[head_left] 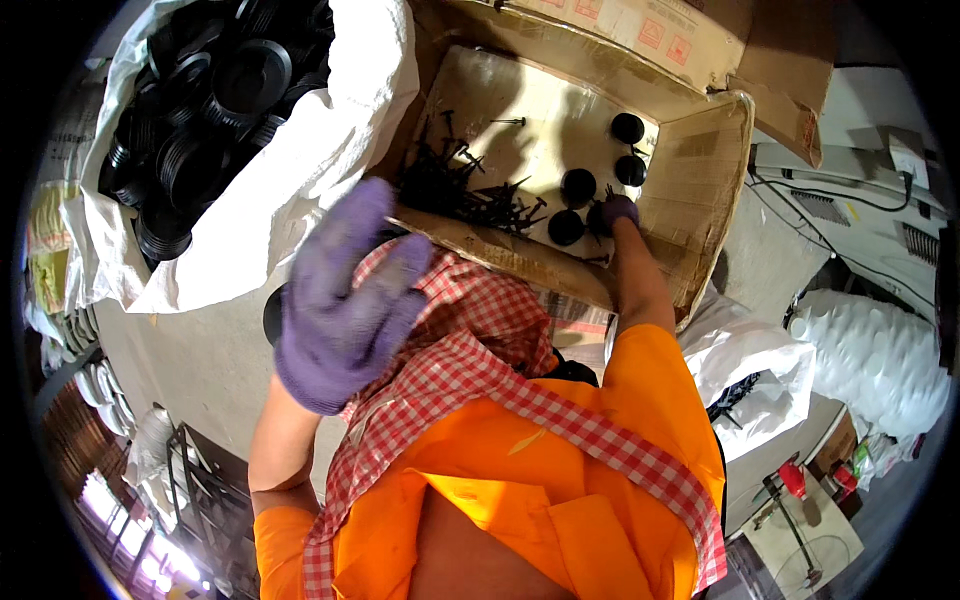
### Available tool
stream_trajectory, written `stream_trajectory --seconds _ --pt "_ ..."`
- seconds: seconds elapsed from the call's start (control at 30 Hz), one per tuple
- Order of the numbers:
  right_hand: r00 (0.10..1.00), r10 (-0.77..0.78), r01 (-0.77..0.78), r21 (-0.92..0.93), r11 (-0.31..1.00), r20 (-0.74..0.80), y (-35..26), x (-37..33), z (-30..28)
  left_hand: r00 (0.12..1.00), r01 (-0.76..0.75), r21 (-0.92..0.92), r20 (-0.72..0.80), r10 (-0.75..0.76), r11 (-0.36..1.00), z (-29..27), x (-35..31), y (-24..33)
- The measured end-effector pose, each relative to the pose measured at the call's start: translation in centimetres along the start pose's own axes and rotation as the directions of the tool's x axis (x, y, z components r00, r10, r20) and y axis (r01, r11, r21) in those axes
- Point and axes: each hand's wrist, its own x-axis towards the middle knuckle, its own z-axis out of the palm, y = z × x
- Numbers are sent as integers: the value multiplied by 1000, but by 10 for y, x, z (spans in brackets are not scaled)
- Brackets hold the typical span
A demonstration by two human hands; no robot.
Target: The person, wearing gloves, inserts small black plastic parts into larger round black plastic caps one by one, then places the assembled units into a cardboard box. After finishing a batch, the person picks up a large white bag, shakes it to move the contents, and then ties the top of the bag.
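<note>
My left hand (345, 310), in a purple knit glove, is raised beside the white sack with its fingers apart and nothing in them. Inside the cardboard box (690, 140), my right hand (620, 210) reaches down among black round caps (578, 187) near the right side. Its purple-gloved fingers look closed, with black parts against them; what they hold is too dark to make out. Several more caps lie around that hand. A heap of thin black spiked pieces (440, 185) fills the box's left part, and one single piece (509, 121) lies apart from it.
At the left, a white woven sack (240, 240) is full of black round ribbed parts (250, 80). A white bag (745, 370) with dark pieces sits right of me. Farther right are bundled white packages (870, 350), cables (850, 195), and a small table (800, 540) with red-handled items.
</note>
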Motion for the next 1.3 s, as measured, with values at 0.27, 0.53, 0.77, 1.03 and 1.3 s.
stream_trajectory --seconds 0.27,0.53,0.77,1.03,1.3 --pt "857 -385 449 130 884 -342 -21 -39 -17 936 337 -410 244 -254 847 57 -14 -20" --pt "785 -602 524 675 520 -146 -82 -212 -89 816 571 -429 207 -539 700 142 -1 -42" --pt "346 -725 856 517 -15 -595 -110 -231 -61 527 618 -775 533 -662 -131 129 -29 -58" --pt "177 -976 984 33 174 -128 -121 -242 -78 725 642 -679 386 -570 356 84 -41 -38" --pt "-65 -994 65 994 84 88 -128 -276 -93 919 141 -873 292 -266 -468 58 -62 -50"
